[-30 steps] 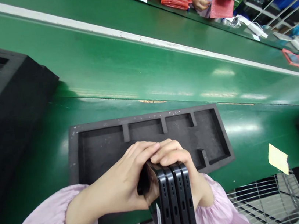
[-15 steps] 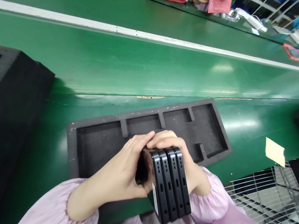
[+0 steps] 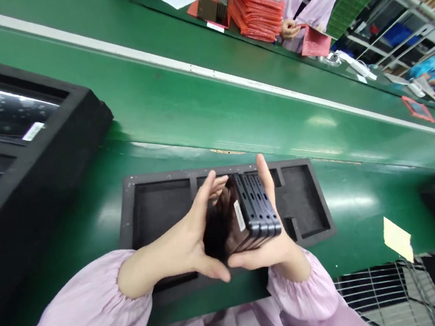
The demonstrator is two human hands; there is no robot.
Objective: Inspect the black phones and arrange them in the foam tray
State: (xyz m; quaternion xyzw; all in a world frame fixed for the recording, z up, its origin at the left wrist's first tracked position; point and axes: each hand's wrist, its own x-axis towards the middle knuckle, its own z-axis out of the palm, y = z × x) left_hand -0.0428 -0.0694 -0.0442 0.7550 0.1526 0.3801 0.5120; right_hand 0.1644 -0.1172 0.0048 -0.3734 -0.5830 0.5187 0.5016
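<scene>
And the right hand (image 3: 280,248) cups the stack of phones (image 3: 254,203) at five o'clock, over the black foam tray (image 3: 299,194), the left hand (image 3: 193,236) spread open at seven: stiff, glossy slabs, probably weighty, slippery, breakable, best clasped along both long edges.

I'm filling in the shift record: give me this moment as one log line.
left hand: spread beside phone stack, contact unclear | right hand: supporting stack | below: black tray | tray's right: yellow note

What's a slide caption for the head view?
Right hand holding four dark phones over a black tray; left hand open beside them.
</scene>
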